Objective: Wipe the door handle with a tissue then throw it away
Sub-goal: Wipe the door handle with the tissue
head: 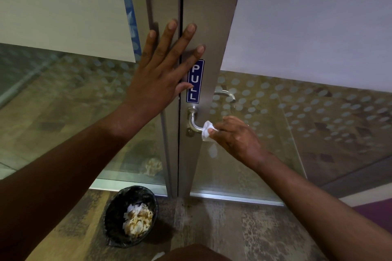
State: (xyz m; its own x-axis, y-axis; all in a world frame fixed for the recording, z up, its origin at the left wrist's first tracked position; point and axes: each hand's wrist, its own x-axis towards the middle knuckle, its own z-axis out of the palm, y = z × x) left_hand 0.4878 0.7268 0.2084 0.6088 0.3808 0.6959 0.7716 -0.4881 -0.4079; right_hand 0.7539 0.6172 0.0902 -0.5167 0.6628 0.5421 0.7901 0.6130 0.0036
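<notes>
A metal-framed glass door (209, 27) fills the view, its blue PULL sign (195, 81) just above the door handle (194, 122). The left hand (163, 70) lies flat with fingers spread across the frame seam, gripping nothing. On the floor below stands a black bin (114, 216) holding crumpled paper. The right hand (235, 136) pinches a white tissue (207, 130) between thumb and fingertips, the wad pressed around the handle's free end.
</notes>
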